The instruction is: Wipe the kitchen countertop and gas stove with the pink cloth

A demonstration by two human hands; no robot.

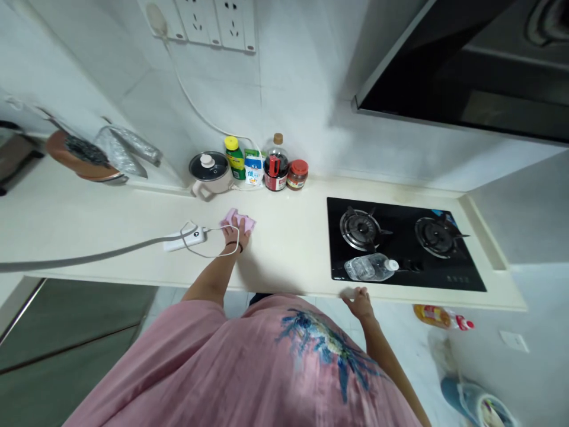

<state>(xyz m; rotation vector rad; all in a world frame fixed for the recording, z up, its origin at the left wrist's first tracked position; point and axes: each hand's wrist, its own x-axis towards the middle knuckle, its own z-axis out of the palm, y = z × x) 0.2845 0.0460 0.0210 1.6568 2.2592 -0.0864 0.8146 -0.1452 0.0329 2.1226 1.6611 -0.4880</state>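
Observation:
My left hand (235, 233) lies on a crumpled pink cloth (243, 220) on the cream countertop (293, 237), its fingers spread over the cloth and pressing it down. A dark band circles that wrist, and a thin white cable passes across it. Just left of this hand sits a white power bank (186, 239). My right hand (359, 303) is at the counter's front edge, below the stove, with fingers apart and nothing in them. Close above it, a clear plastic bottle (368, 267) with a white cap lies on its side on the black gas stove (400, 237).
Along the wall stand a lidded electric pot (210, 172), a yellow-capped green container (235, 158), a white-blue packet (254, 168), a dark sauce bottle (276, 166) and a red-lidded jar (297, 175). A range hood (444, 77) overhangs the right. An oil bottle (438, 317) and a bucket (462, 397) are below.

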